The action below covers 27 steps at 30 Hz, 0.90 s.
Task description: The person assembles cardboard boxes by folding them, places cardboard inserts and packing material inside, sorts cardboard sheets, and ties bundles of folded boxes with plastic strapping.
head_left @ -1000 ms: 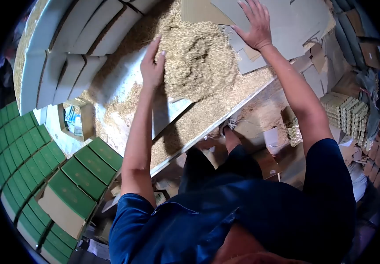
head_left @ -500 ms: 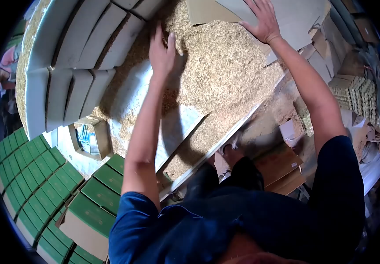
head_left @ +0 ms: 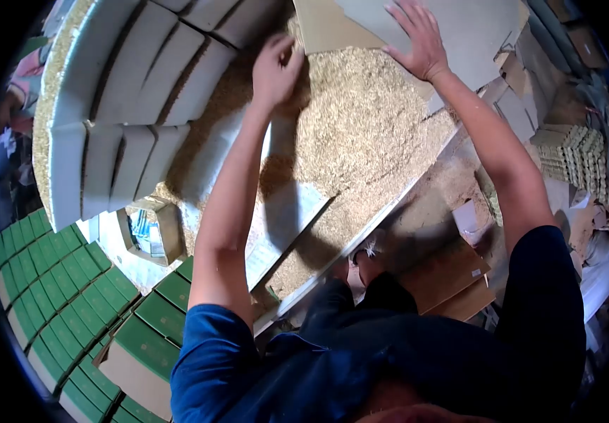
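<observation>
Toward the far side, the right hand is spread wide over a grey cardboard sheet, gripping nothing. Farther left, the left hand is half curled near white cartons; I cannot tell whether it holds anything. Pale shavings lie heaped between and nearer; green boxes stand near left.

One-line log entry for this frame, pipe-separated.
left hand: curled, at shavings | right hand: spread, at grey cardboard | green boxes: rows, lower left
</observation>
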Tool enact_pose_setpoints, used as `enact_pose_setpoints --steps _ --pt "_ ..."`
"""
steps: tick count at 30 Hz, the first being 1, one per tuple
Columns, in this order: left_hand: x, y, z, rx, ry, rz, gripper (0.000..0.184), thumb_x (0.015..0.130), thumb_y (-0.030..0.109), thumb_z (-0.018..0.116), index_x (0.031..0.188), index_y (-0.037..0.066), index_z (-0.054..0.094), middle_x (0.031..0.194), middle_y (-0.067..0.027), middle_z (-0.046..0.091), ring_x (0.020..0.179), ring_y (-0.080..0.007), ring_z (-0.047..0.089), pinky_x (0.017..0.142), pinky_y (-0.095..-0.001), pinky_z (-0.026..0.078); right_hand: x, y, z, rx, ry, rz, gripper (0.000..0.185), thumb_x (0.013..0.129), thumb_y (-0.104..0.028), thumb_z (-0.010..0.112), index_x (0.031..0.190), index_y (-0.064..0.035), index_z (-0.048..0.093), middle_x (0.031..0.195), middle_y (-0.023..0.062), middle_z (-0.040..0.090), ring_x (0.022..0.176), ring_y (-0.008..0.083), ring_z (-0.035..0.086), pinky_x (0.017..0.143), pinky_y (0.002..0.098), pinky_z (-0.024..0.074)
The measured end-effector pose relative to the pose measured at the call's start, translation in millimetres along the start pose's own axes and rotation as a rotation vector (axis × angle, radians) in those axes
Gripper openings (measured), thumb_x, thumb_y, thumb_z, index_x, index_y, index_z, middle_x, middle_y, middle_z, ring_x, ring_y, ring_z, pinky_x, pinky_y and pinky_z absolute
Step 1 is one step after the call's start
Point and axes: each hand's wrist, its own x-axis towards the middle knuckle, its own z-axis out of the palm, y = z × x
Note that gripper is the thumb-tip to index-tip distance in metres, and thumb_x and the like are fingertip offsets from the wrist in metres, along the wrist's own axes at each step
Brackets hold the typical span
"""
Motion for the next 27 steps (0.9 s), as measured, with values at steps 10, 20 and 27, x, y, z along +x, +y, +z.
enact_pose_setpoints --steps 10,20,27 --pt "58.6 -27.1 30.4 0.080 -0.152 -0.076 0.056 0.095 0.036 0.053 0.138 -0.001 0.046 0.135 -0.0235 0.053 0.126 -0.0303 0.052 0.104 -0.0373 0.040 0.6 -2.1 -5.1 -0.022 -0.034 0.000 0.084 0.073 -0.049 0.072 0.138 -0.0055 0.042 0.147 0.0195 0.036 0.140 0.0399 0.028 0.114 0.0543 0.0216" --pt "21.4 -6.1 10.8 0.012 -0.028 -0.054 0.054 0.092 0.028 0.056 0.139 0.004 0.047 0.135 -0.0235 0.053 0.127 -0.0354 0.050 0.107 -0.0420 0.039 -0.3 1.4 4.1 -0.024 -0.016 -0.007 0.085 0.073 -0.049 0.072 0.137 -0.0039 0.042 0.146 0.0204 0.038 0.139 0.0407 0.030 0.114 0.0542 0.0221" --pt "56.4 -23.8 42.8 -0.238 -0.204 -0.044 0.049 0.089 0.024 0.065 0.130 0.000 0.052 0.121 -0.0156 0.064 0.112 -0.0214 0.059 0.097 -0.0343 0.045 -2.2 0.3 1.2 -0.036 -0.001 -0.003 0.084 0.075 -0.052 0.069 0.138 -0.0033 0.042 0.147 0.0209 0.036 0.139 0.0404 0.029 0.114 0.0536 0.0223"
